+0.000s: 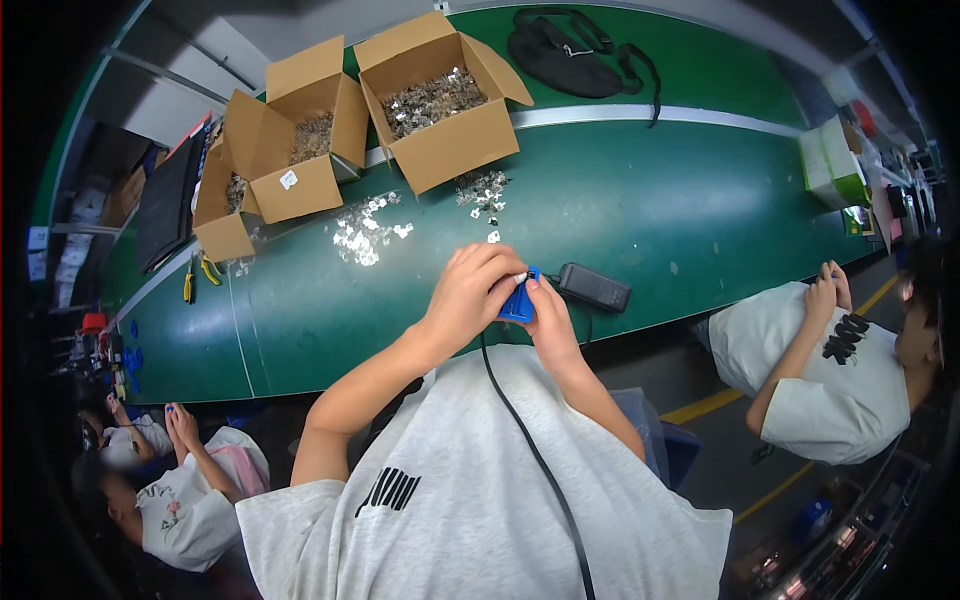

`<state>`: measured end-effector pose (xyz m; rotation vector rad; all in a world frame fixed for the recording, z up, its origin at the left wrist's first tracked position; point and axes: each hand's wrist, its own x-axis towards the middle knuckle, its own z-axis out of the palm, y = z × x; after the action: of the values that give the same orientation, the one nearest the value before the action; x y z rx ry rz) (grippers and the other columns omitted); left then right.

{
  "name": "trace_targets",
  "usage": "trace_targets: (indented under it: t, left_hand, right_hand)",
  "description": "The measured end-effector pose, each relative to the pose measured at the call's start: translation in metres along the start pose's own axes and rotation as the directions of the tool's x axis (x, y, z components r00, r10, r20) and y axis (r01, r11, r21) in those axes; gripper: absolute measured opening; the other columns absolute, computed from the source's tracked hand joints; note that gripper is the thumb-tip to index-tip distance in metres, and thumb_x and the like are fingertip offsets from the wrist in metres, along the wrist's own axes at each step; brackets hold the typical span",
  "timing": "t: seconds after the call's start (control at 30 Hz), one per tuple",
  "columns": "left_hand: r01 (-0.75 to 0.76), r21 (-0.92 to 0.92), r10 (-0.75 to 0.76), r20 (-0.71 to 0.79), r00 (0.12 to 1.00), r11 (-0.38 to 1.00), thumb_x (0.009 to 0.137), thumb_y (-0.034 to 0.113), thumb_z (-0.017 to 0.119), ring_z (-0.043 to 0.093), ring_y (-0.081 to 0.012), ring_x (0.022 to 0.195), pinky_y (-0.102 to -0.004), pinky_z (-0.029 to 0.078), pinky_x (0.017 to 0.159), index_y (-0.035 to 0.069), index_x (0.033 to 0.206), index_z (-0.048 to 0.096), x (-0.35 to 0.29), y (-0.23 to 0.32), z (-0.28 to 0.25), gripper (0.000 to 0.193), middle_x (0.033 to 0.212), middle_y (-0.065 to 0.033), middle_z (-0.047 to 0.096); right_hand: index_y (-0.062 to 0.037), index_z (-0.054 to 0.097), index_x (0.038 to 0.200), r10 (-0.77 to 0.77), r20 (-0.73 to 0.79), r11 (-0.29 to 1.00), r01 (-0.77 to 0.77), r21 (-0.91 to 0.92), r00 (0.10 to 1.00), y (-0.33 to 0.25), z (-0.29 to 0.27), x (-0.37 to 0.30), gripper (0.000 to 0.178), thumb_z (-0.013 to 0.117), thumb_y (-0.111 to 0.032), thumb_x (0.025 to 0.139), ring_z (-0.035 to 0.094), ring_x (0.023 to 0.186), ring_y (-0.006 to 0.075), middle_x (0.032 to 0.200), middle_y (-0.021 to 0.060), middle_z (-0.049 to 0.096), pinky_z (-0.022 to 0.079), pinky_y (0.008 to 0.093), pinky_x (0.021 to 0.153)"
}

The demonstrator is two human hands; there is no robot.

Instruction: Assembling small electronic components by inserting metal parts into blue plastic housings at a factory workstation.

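My left hand [470, 290] and my right hand [550, 318] meet just past the table's front edge around a small blue block-like piece [516, 306]. The right fingers close on its right side, with the thumb along its upper part. From the left, my left hand's fingers bend over its top and pinch together there; anything between those fingertips is too small to make out. A black box-shaped device [595, 288], perhaps a power bank, lies right beside my right hand. Small shiny metal pieces [366, 232] lie in a loose pile beyond my left hand, and a second pile [484, 193] sits farther back.
Three open cardboard boxes [455, 150] of small metal parts stand at the back left. Yellow-handled pliers [189, 282] lie on the left. A black bag [565, 55] rests at the back. A black cable [530, 440] runs down my shirt. Co-workers sit on both sides.
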<state>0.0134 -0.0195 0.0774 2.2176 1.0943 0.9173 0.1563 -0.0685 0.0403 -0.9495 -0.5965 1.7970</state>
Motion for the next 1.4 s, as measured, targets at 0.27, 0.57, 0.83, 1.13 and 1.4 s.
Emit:
trace_targets:
  t: [0.27, 0.57, 0.83, 1.13, 1.4]
  left_hand:
    - [0.172, -0.147, -0.178, -0.029, 0.984, 0.974, 0.080, 0.006, 0.063, 0.055, -0.0263, 0.096, -0.0371, 0.042, 0.084, 0.004, 0.092, 0.064, -0.013, 0.007, 0.006, 0.012, 0.097, -0.0087, 0.060]
    - [0.036, 0.005, -0.036, 0.026, 0.999, 0.999, 0.080, -0.003, 0.059, 0.055, -0.0287, 0.093, -0.0365, 0.043, 0.084, 0.001, 0.095, 0.056, -0.011, 0.007, 0.001, 0.016, 0.101, -0.0114, 0.057]
    - [0.121, -0.135, -0.128, -0.043, 0.991, 0.983, 0.077, -0.006, 0.058, 0.054, -0.0320, 0.096, -0.0403, 0.044, 0.083, 0.001, 0.095, 0.053, -0.016, 0.004, 0.004, 0.020, 0.099, -0.0121, 0.055]
    - [0.127, -0.066, -0.130, -0.037, 0.991, 0.990, 0.078, -0.004, 0.057, 0.054, -0.0306, 0.095, -0.0395, 0.043, 0.083, 0.001, 0.096, 0.055, -0.013, 0.004, 0.009, 0.019, 0.098, -0.0117, 0.056]
    - [0.030, 0.009, -0.029, -0.046, 0.999, 1.000, 0.078, 0.001, 0.061, 0.057, -0.0293, 0.091, -0.0374, 0.045, 0.082, 0.003, 0.098, 0.061, -0.014, 0.003, 0.007, 0.021, 0.095, -0.0114, 0.060]
  right_hand:
    - [0.0006, 0.056, 0.105, -0.204, -0.092, 0.915, 0.157, -0.370, 0.975, 0.008, -0.004, -0.001, 0.033, 0.040, -0.028, 0.100, 0.047, 0.080, 0.0051, 0.087, -0.0001, 0.054, 0.041, 0.0225, 0.071]
    - [-0.0003, 0.054, 0.104, -0.240, -0.012, 0.883, 0.213, -0.418, 0.971, 0.015, -0.007, 0.001, 0.043, 0.036, -0.039, 0.101, 0.049, 0.077, 0.0072, 0.085, 0.0010, 0.053, 0.043, 0.0233, 0.068]
    - [-0.0060, 0.049, 0.116, 0.101, -0.072, 0.994, -0.097, 0.055, 0.992, 0.007, 0.003, -0.005, 0.048, 0.030, -0.047, 0.099, 0.061, 0.097, 0.0165, 0.106, 0.0079, 0.058, 0.053, 0.0361, 0.082]
    - [-0.0060, 0.049, 0.116, 0.066, -0.016, 0.997, -0.065, 0.029, 0.998, 0.015, -0.002, -0.004, 0.047, 0.026, -0.044, 0.100, 0.060, 0.098, 0.0160, 0.107, 0.0073, 0.058, 0.052, 0.0356, 0.083]
    - [-0.0017, 0.048, 0.120, -0.033, -0.067, 0.999, 0.033, -0.015, 0.997, 0.012, 0.003, -0.005, 0.044, 0.030, -0.037, 0.101, 0.057, 0.086, 0.0116, 0.099, 0.0067, 0.056, 0.050, 0.0275, 0.077]
